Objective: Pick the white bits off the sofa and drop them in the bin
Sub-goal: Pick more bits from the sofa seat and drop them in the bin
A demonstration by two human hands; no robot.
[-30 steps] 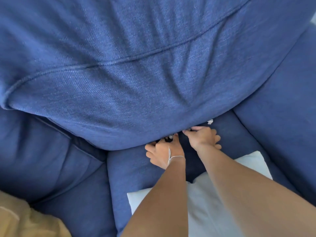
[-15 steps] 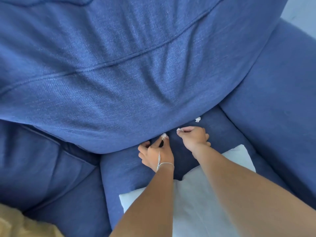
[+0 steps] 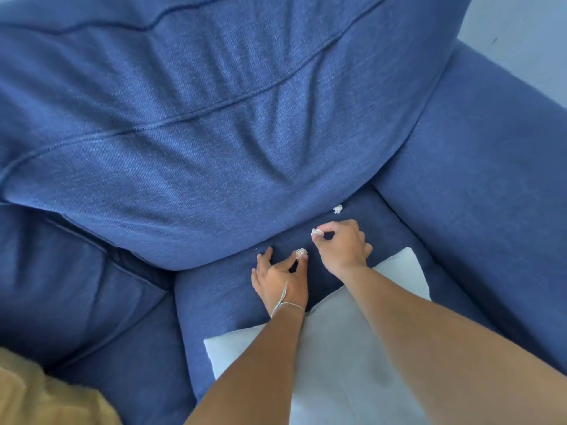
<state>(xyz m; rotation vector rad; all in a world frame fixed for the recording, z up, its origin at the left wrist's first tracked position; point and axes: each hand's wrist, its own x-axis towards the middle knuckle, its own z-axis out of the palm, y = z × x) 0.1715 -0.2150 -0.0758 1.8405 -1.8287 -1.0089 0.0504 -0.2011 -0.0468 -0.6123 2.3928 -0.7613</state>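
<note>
My left hand pinches a small crumpled white bit between thumb and forefinger, just above the blue sofa seat. My right hand pinches another white bit at its fingertips. A third white bit lies loose on the seat beyond my right hand, close under the big back cushion. No bin is in view.
A white pillow lies on the seat under my forearms. The sofa's right arm rises beside the seat. A second seat cushion sits to the left, with yellow fabric at the bottom left corner.
Both hands have drawn back from the crease under the back cushion, each now holding a white bit clear of the fabric. The view has shifted, showing more of the right arm.
</note>
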